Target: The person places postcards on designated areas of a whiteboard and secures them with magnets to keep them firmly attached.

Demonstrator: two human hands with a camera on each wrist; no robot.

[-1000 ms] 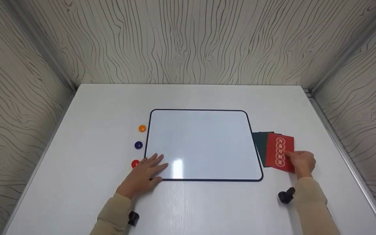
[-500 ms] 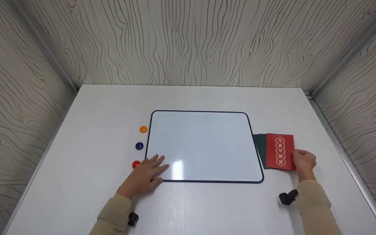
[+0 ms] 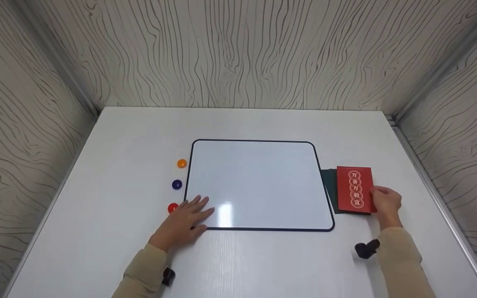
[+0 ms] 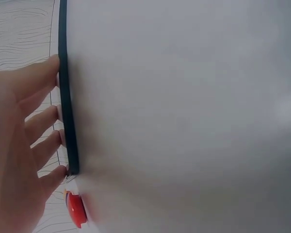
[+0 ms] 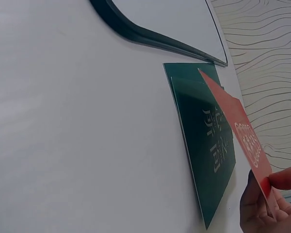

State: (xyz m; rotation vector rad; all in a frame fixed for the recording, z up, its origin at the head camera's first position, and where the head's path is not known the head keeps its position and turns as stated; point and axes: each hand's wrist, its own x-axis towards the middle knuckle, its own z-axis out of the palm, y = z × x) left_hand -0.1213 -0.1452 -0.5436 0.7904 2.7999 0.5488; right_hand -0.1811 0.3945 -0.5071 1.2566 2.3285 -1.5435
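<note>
My right hand (image 3: 386,203) pinches the right edge of a red card (image 3: 355,189) printed with pale characters in linked circles. In the right wrist view the red card (image 5: 237,124) is tilted and raised above dark green cards (image 5: 199,131), the top one bearing pale characters. Those green cards (image 3: 330,192) lie at the right side of a black-framed whiteboard (image 3: 255,182). Fingers spread, my left hand (image 3: 182,223) rests on the whiteboard's lower left corner. Close to it sits a red round magnet-like button (image 3: 172,207), partly hidden by the hand in the head view.
Left of the whiteboard lie an orange button (image 3: 181,163) and a dark blue button (image 3: 177,184). Black wrist-camera parts show beside the right sleeve (image 3: 367,249) and the left sleeve (image 3: 147,269). Patterned walls (image 3: 238,54) stand behind and beside the white table (image 3: 280,265).
The red card has straightened and lifted off the green cards, while my right hand's grip has shifted from its face to its right edge. My left hand stays in place.
</note>
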